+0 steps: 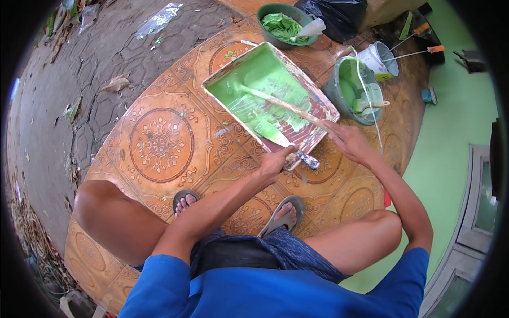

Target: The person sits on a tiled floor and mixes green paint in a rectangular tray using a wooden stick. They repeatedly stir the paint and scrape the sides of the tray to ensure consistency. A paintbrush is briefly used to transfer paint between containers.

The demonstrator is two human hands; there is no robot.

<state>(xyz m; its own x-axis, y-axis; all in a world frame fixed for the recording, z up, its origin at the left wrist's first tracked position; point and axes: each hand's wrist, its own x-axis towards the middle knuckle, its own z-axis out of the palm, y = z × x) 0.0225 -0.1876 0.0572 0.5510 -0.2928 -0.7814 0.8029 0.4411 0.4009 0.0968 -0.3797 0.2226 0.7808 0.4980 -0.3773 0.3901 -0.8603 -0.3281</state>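
A paint tray (217,110) with bright green paint lies on the tiled floor ahead of me. My right hand (347,142) is closed round one end of a paint-smeared stick (289,107). The stick slants left across the tray, its far tip coated green and in the paint. At the tray's near corner, my left hand (277,163) is closed on what looks like a scraper (273,133). Its wide, pale, green-smeared blade points into the tray, and its paint-crusted handle sticks out to the right of my fingers. My left fingertips are partly hidden.
Right of the tray stand a green paint bucket (331,93) with a brush (374,104) and a white pail (366,54) near orange-handled rods. Behind sit a basin (268,40) holding green material and a black bag (339,18). A green wall (450,106) rises at right.
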